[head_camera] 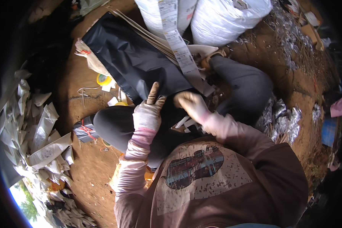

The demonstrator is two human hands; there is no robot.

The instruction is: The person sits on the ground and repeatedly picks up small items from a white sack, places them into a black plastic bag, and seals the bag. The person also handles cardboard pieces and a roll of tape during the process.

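Note:
My left hand [148, 114], in a soiled pale glove, is over the near edge of a black plastic sheet [136, 57]. Its index finger points away from me, apart from the thumb; whether it touches the plastic is unclear. Beside it my right hand [190, 106], also gloved, is blurred by motion with its fingers curled near the sheet's right corner. Whatever it might hold cannot be made out. A long strip of printed labels [178, 51] runs down from a white sack to the sheet's right side. Small white paper pieces [183, 123] lie between my legs.
Two stuffed white sacks [216, 22] stand ahead. A yellow tape roll [103, 79] lies left of the sheet. Many pale packets [42, 148] are piled at the left. Bundles of thin sticks with silvery wrapping [285, 122] lie on the brown ground [91, 176] at the right.

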